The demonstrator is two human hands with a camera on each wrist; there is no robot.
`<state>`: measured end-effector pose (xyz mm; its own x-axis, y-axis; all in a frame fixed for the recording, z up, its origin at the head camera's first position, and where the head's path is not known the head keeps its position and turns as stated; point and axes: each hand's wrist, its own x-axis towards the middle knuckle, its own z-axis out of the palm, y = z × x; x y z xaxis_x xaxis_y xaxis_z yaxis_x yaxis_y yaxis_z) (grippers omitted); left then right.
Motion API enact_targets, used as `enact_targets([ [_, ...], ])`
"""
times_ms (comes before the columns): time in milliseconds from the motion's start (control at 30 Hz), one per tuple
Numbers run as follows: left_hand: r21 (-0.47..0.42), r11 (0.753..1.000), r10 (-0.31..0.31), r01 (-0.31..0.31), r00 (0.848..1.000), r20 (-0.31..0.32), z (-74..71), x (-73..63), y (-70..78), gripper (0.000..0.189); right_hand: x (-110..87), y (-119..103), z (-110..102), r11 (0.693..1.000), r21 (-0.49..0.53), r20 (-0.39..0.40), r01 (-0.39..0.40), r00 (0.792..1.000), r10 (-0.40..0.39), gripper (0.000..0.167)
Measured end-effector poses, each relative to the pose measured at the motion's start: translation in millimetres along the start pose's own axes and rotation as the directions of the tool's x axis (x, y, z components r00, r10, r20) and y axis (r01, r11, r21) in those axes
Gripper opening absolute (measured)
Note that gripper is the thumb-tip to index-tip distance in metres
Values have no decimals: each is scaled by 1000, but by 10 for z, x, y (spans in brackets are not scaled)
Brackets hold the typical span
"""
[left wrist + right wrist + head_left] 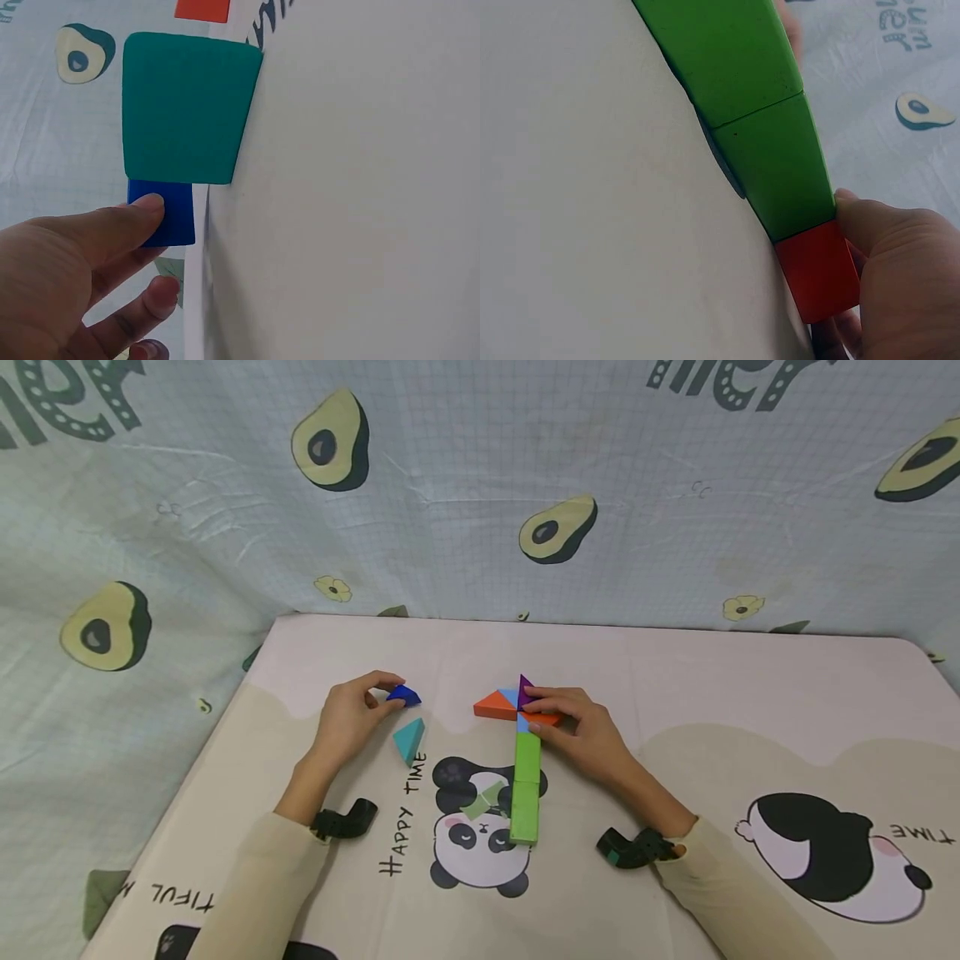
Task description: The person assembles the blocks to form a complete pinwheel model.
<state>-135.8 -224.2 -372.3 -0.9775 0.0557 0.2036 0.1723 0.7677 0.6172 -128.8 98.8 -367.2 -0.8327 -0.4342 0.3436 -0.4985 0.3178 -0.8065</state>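
Note:
My left hand (352,714) pinches a dark blue triangular block (403,695) between thumb and fingers. Just nearer than it, a teal triangular block (409,739) lies on the table, apart from the others. My right hand (585,731) holds an orange-red triangular block (819,271) at the pinwheel-shaped group, its thumb on the near side and its fingers over a purple triangular block (523,692). Another orange triangular block (495,706) forms the group's left side, beside light blue pieces (522,723). Two green blocks (527,756) run end to end toward me, like a stem.
A pale printed cloth (637,860) covers the table, with a panda picture (480,852) partly under the green blocks. Behind the table's far edge hangs an avocado-print sheet (465,568). Black wrist cameras (348,820) are strapped to both wrists.

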Motion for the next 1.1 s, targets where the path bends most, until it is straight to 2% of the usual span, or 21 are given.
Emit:
enact_targets([
  [267,45,997,64,-62,997,-35,-38,21,147,29,-1,35,-5,1000,-1,-1,-6,1000,6,26],
  [400,59,996,72,-69,996,-43,-64,23,297,29,6,48,-4,1000,-1,2,-8,1000,8,26],
  [567,60,995,78,-76,997,-21,-55,6,511,31,6,46,-5,1000,3,0,-2,1000,2,26],
  [800,44,990,133,-133,991,-4,82,-27,692,32,6,59,1,1000,-6,4,-7,1000,7,26],
  [933,30,988,152,-152,988,-1,174,-56,754,31,-7,243,44,1000,-4,-2,-7,1000,7,28],
  [1100,-17,990,142,-142,990,-2,284,-95,800,29,-12,428,62,1000,-11,-3,5,1000,-5,29],
])
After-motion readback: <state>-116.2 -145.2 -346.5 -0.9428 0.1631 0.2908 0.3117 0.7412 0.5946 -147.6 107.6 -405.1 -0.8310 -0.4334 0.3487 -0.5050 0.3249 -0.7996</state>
